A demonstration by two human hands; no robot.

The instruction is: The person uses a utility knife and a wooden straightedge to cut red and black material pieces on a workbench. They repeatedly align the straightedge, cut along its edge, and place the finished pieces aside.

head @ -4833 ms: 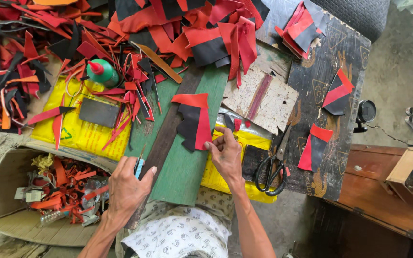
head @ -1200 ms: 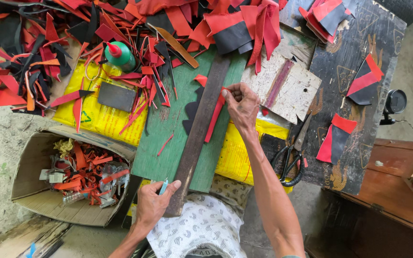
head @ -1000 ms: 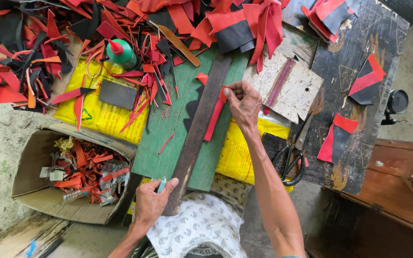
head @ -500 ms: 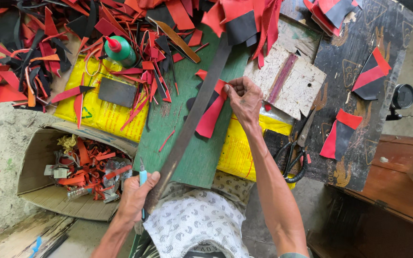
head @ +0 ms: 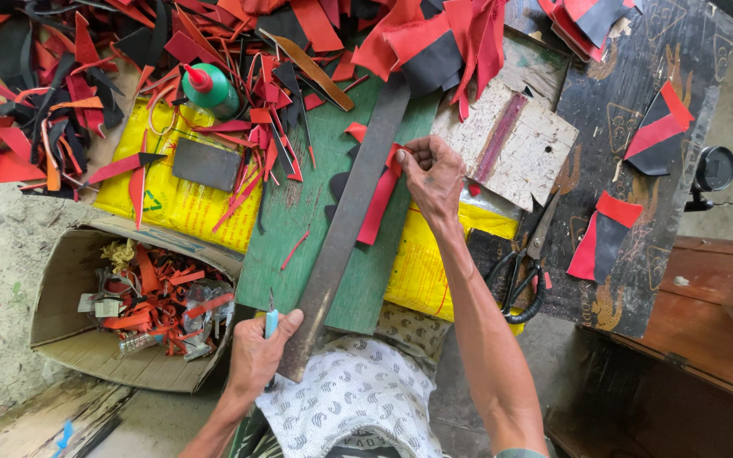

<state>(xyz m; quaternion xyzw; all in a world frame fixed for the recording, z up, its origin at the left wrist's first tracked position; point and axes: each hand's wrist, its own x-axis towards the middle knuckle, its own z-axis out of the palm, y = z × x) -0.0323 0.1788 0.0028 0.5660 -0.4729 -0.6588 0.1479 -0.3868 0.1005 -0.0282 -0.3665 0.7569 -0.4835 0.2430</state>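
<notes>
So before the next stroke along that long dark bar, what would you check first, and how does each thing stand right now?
1. Long dark bar lies flat on the green board: ok.
2. Right hand pins the red strip at the bar's far part: ok.
3. Left hand grips the blue-handled knife and touches the bar's near end: ok.
4. Knife tip set against the bar's edge: cannot tell.
5. Right fingers off the bar's left edge: ok.
6. Board free of loose scraps: not ok, small red slivers lie there.
</notes>
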